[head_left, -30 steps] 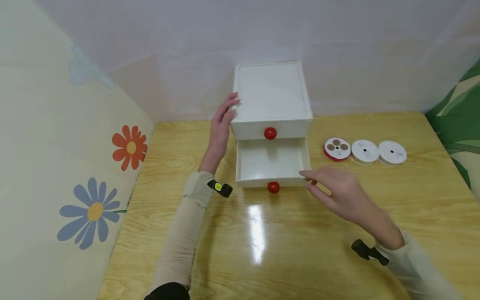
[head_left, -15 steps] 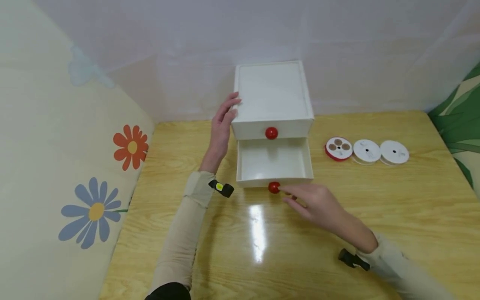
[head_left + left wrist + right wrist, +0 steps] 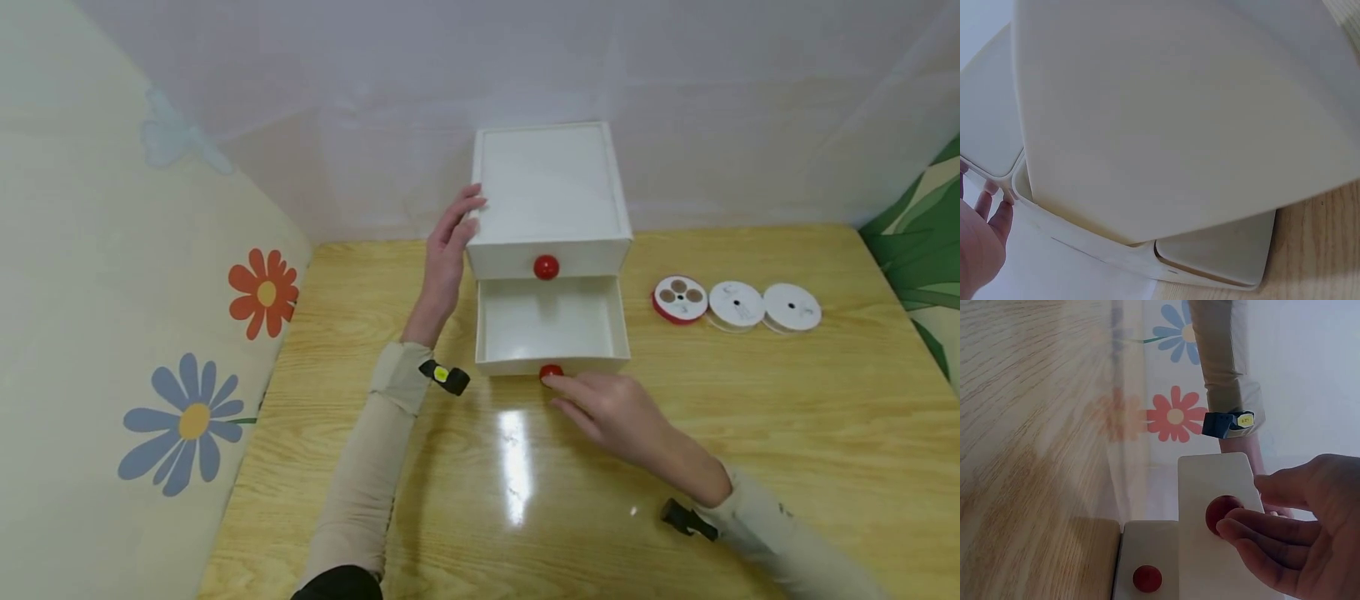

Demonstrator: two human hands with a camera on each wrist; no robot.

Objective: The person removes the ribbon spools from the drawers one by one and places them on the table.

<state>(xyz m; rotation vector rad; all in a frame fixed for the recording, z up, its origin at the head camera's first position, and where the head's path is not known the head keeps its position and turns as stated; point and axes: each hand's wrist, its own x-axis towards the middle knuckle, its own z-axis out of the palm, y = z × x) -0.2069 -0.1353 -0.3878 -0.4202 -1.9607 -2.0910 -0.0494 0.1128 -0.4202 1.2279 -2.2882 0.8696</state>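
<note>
A white cabinet with three drawers and red knobs stands against the back wall. Its middle drawer is pulled out, showing a white interior. The bottom drawer is closed and appears only in the wrist views. My left hand rests along the cabinet's left upper edge, fingertips on its top and side. At the front of the pulled-out drawer, my right hand touches the red knob with its extended fingertips, the thumb apart near the panel's edge. Above, the top drawer's knob sits untouched.
Three flat spools stand in a row right of the cabinet: a red-edged one, then two white ones, the middle and the outer. All rest on the wooden table. A flowered wall borders the left.
My right hand has moved left from the drawer's right front corner to its red knob. The left hand has kept its place on the cabinet, and the drawer remains pulled out.
</note>
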